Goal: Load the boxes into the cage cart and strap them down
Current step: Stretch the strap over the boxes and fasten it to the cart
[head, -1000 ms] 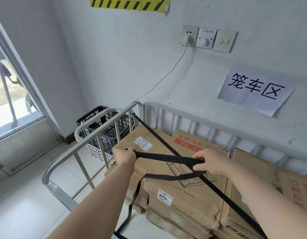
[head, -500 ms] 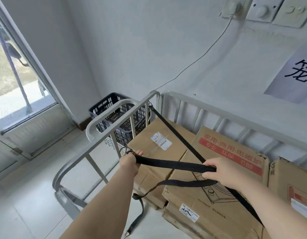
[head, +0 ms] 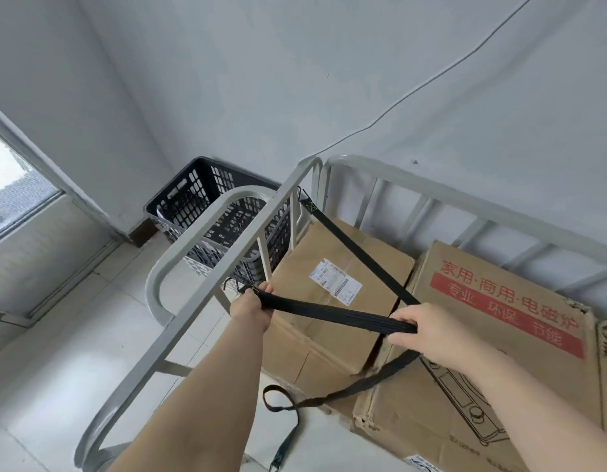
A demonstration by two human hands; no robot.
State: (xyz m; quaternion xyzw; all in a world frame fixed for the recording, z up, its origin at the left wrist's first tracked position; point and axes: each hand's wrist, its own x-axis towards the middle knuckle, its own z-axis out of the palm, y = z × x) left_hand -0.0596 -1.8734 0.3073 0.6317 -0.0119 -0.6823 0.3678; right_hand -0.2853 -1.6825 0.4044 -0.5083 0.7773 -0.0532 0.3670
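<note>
Head view: the boxes [head: 295, 267] already sit inside the cage cart [head: 431, 187], so strapping is the step in hand. The left hand [head: 251, 306] has a pinching grip on the black strap [head: 329, 311] at its hook end, just beside the side rail [head: 206, 294]. The right hand [head: 421, 327] curls round the bundled slack. The next move likely calls for hooking that end onto the rail.

Boxes [head: 336, 267] in cart [head: 397, 181] — crate [head: 193, 195] seemingly beyond

Pale walls [head: 227, 80], tiled floor [head: 57, 352], daylit window [head: 12, 185], black crate [head: 193, 195]
</note>
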